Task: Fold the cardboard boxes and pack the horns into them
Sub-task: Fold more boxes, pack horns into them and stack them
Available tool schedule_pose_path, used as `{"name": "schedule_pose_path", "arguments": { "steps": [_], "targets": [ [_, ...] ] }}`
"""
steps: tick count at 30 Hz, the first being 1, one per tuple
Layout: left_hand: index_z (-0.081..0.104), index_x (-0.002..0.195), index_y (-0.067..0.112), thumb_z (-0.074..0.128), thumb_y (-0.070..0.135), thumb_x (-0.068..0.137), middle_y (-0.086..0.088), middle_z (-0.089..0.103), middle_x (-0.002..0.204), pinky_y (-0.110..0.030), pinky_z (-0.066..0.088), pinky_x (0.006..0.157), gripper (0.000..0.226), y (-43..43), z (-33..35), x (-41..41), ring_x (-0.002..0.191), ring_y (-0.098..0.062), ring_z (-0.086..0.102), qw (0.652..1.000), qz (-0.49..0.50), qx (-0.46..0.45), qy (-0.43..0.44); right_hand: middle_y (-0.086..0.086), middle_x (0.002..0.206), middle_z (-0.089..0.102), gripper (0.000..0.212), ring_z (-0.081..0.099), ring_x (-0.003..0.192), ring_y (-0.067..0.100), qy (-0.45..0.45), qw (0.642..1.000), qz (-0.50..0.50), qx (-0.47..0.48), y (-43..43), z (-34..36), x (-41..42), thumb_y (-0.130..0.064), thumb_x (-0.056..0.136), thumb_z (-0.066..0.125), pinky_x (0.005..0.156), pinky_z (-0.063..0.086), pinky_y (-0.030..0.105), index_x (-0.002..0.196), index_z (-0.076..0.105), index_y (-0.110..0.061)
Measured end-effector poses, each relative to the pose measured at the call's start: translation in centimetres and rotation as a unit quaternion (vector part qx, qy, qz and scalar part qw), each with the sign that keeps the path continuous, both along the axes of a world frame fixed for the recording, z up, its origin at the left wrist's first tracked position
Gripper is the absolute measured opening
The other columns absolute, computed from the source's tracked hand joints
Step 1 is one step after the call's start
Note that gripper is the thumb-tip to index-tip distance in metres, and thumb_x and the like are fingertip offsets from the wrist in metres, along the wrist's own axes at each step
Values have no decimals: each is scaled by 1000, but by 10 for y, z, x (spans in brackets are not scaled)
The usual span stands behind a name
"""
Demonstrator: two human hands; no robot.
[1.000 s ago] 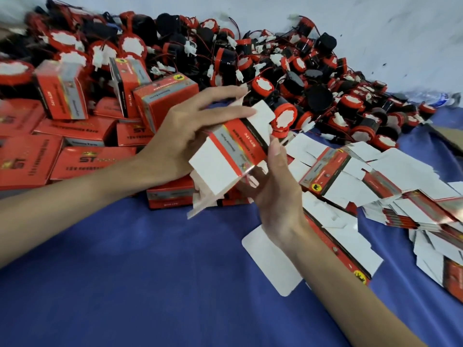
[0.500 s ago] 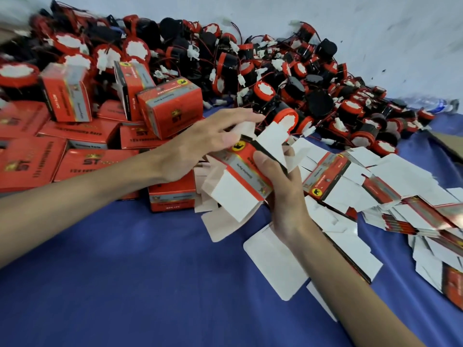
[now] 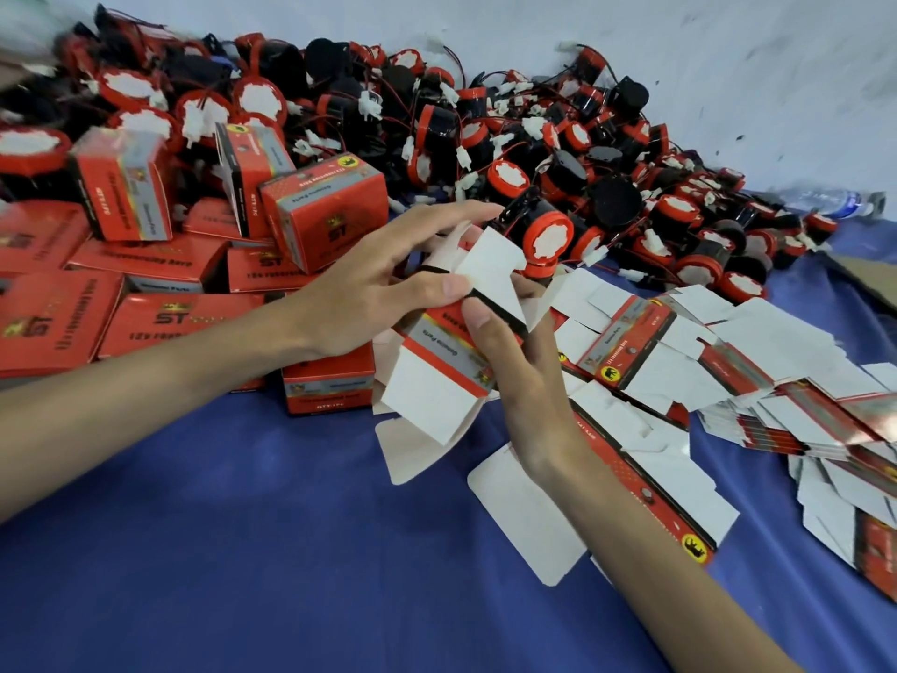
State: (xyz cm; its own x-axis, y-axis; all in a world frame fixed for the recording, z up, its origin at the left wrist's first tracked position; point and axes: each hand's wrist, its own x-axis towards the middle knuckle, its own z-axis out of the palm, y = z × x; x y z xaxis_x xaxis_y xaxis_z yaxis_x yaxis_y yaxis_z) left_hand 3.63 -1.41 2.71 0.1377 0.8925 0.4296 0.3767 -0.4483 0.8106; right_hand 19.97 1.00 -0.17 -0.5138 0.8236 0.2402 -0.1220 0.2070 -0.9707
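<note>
We see a blue cloth (image 3: 242,551) covering the work surface, wrinkled at the right side. A pale wall (image 3: 728,65) with dark scuffs runs behind. A clear plastic bottle (image 3: 835,202) lies on its side at the wall's foot, far right. A brown board (image 3: 869,279) edge shows near it on the cloth.

The box (image 3: 449,354) in the hands was thin cardboard, printed glossy red and grey outside, with matt white flaps and a plain pale inside. The flat blanks (image 3: 631,332) showed the same shiny print. The horns (image 3: 548,235) looked like smooth black and red plastic with white paper-like faces. The table cover (image 3: 242,551) was matt blue cloth.
</note>
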Motion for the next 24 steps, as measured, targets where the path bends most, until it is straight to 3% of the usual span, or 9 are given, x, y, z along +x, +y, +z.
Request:
{"name": "schedule_pose_path", "arguments": {
  "steps": [3, 6, 10, 14, 18, 24],
  "targets": [
    [42, 132, 31, 46, 42, 85, -2, 52, 122, -17, 44, 85, 49, 1, 0, -1, 107, -4, 55, 1000, 13, 14, 0, -17, 121, 59, 38, 63, 104, 2, 18, 1000, -4, 1, -2, -2, -3, -57, 74, 59, 75, 52, 18, 109, 43, -55],
    [43, 128, 30, 45, 41, 85, -6, 52, 119, -17, 45, 81, 45, 2, -2, -2, 101, -5, 57, 999, 30, 30, -14, -28, 123, 55, 53, 58, 114, 4, 24, 999, -32, 32, -6, -6, -6, -63, 73, 54, 85, 52, 22, 123, 37, -56],
    [43, 121, 32, 46, 43, 85, -15, 49, 126, -22, 43, 84, 39, 3, -1, -2, 109, -17, 56, 998, 48, 41, -6, -9, 147, 38, 67, 54, 122, 11, 28, 996, -69, 50, -6, -6, -8, -62, 74, 54, 92, 53, 33, 137, 35, -49],
    [44, 119, 34, 47, 44, 86, -10, 45, 128, -24, 44, 89, 34, 3, -3, -3, 114, -18, 54, 997, 61, 56, 9, 0, 128, 61, 47, 63, 112, 16, 69, 996, -37, 30, -3, -3, -6, -42, 88, 56, 81, 55, 26, 133, 45, -41],
    [43, 123, 43, 48, 46, 86, -2, 43, 130, -20, 47, 86, 37, 2, -2, -1, 117, -11, 53, 998, 53, 38, -8, -9, 100, 73, 26, 69, 98, 13, 83, 996, -14, 2, 3, -4, -2, -32, 91, 51, 73, 54, 19, 114, 58, -41],
    [39, 127, 51, 45, 52, 85, 9, 42, 127, -20, 43, 93, 41, 1, 0, -1, 123, -5, 45, 998, 61, 23, 26, -2, 101, 74, 49, 70, 98, 19, 61, 997, -16, -40, 7, -2, 3, -34, 89, 53, 76, 55, 22, 132, 54, -10]
  ]
}}
